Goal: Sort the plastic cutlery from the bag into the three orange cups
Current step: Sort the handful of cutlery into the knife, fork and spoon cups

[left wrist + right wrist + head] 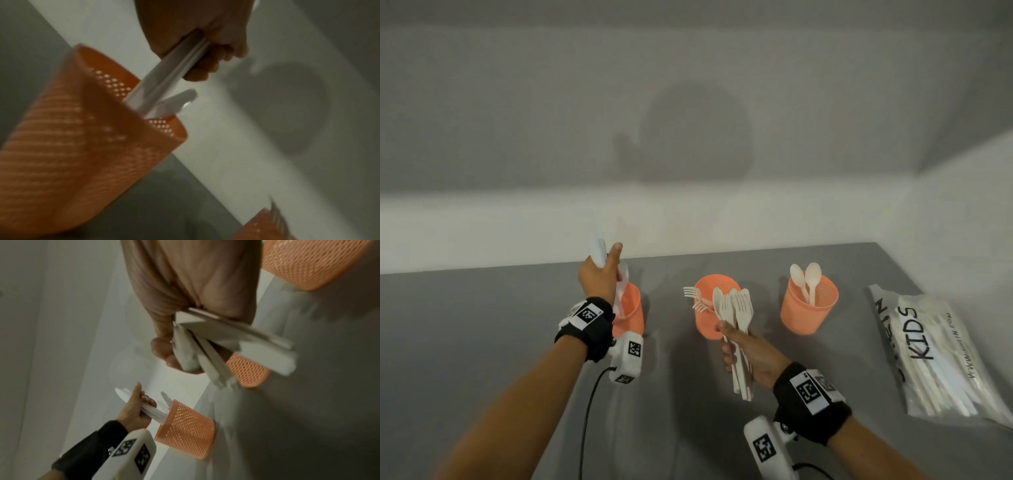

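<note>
Several light, stiff, slick utensils [736, 329] fanned from the right hand [753, 356], which gripped their handles, while the left hand [599, 274] gripped knives [164, 81] above the left cup [631, 308].

Three orange cups [809, 303], one bag [941, 356]

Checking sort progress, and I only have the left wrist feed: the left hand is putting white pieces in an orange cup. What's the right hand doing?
Observer: The right hand grips a bundle of cutlery, forks and a spoon among them, in front of the middle cup.
Operator: Third cup?
Observer: The right cup holds two spoons.
Operator: Bag empty?
Observer: No, the bag lies right of the cups with cutlery inside.
</note>
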Demonstrator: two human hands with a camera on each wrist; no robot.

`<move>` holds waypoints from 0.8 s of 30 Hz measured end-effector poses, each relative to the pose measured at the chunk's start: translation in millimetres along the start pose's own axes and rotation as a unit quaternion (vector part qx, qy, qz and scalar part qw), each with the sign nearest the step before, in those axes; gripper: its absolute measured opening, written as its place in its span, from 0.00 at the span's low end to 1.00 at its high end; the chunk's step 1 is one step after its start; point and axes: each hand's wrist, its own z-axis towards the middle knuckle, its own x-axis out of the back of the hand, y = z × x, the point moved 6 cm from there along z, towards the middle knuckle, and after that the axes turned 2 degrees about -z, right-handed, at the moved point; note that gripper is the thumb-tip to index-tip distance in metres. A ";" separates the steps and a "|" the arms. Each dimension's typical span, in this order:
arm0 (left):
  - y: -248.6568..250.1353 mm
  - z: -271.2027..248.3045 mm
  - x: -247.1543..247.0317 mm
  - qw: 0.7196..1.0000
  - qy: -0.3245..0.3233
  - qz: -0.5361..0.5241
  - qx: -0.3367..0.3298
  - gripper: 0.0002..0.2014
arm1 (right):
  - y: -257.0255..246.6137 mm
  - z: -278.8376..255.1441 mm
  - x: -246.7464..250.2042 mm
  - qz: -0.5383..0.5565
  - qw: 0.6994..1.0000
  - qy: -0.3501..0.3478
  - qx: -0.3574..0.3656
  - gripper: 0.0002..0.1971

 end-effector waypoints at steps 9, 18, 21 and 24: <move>29.8 -19.2 11.8 0.976 -0.014 0.115 -0.183 0.10 | 10.9 1.1 1.3 0.004 1.000 0.005 -0.015 0.07; 16.8 -123.9 -49.9 0.954 -0.297 0.023 -0.038 0.02 | 9.3 -12.2 -15.9 0.018 0.999 -0.039 0.001 0.06; 5.5 -157.3 -63.0 0.953 -0.301 0.018 0.001 0.11 | 9.9 -16.3 -15.6 0.021 0.999 -0.045 0.019 0.06; 10.0 -175.1 -66.2 0.964 -0.261 0.028 -0.029 0.14 | 12.5 -18.8 -7.5 0.017 0.999 -0.016 0.028 0.06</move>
